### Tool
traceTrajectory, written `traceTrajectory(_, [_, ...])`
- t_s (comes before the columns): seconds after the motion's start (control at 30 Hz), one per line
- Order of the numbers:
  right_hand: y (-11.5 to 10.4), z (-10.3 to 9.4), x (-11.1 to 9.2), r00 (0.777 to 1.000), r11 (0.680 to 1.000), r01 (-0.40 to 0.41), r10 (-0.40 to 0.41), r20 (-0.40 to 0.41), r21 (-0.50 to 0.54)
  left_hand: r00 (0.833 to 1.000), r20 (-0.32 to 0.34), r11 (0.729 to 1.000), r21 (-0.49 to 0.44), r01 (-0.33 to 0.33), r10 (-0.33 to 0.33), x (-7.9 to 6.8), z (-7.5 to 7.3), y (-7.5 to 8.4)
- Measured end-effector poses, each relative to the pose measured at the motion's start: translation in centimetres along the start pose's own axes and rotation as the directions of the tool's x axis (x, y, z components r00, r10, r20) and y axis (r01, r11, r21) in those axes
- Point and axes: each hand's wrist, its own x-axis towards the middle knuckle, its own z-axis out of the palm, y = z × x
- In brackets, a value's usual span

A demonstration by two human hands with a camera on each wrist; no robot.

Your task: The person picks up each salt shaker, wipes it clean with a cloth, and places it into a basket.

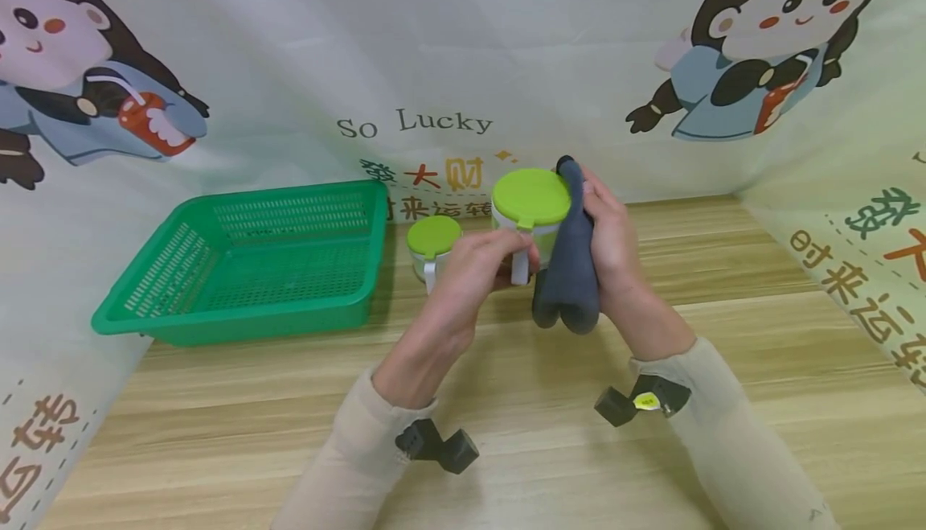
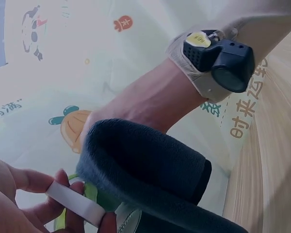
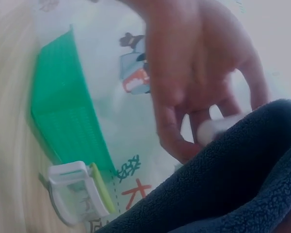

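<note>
Lime-green tops the handled canister (image 1: 531,196), which is held between the two hands near the back wall covering and looks raised off the wood-grain table (image 1: 521,466). Its lid is on. The left hand (image 1: 470,273) has thumb and fingers pinched on the canister's white handle (image 1: 520,267). Against the canister's other side lies a dark blue-grey fleecy cloth (image 1: 571,273), folded and hanging down; the right hand (image 1: 611,232) grips it from behind, most of its fingers hidden by the fabric.

With cloth and canister together, I judge a wipe to be under way on this one; how much of its surface is done cannot be told. Just left of it, a second canister (image 1: 434,239) stands lidded on the table, untouched by the cloth; whether it needs or has had a turn is unclear. Farther left sits a green slotted plastic basket (image 1: 253,321), with nothing visible inside.
</note>
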Motion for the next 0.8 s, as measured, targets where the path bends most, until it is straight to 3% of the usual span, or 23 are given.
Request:
traceTrajectory(0.2, [-0.2, -1.3, 0.5, 0.995, 0.997, -0.036, 0.043, -0.088, 0.071, 0.998, 0.056, 1.000, 0.020, -0.003, 0.001, -0.2, 0.2, 0.0])
traceTrajectory(0.37, [-0.2, -1.8, 0.9, 0.994, 1.000, 0.010, -0.012, -0.109, -0.020, 0.997, 0.070, 1.000, -0.005, -0.023, 0.024, -0.4, 0.4, 0.1])
traceTrajectory(0.5, [-0.3, -1.6, 0.8, 0.999, 0.999, -0.004, 0.001, -0.052, -0.049, 0.999, 0.035, 0.993, -0.115, -0.033, 0.037, -0.3, 0.0, 0.4])
traceTrajectory(0.63, [-0.4, -1.1, 0.5, 0.999, 0.997, 0.035, -0.033, 0.040, -0.063, 0.999, -0.011, 0.978, -0.202, -0.042, 0.041, -0.1, -0.8, 0.6])
traceTrajectory(0.73, [-0.5, -0.6, 0.3, 0.984, 0.975, 0.114, -0.085, 0.157, -0.192, 0.998, -0.035, 0.974, -0.219, -0.051, 0.044, 0.0, -1.3, 0.8])
traceTrajectory(0.8, [-0.5, -0.4, 0.3, 0.961, 0.948, 0.176, -0.107, 0.256, -0.265, 0.998, -0.043, 0.974, -0.221, -0.046, 0.037, 0.1, -1.6, 0.8])
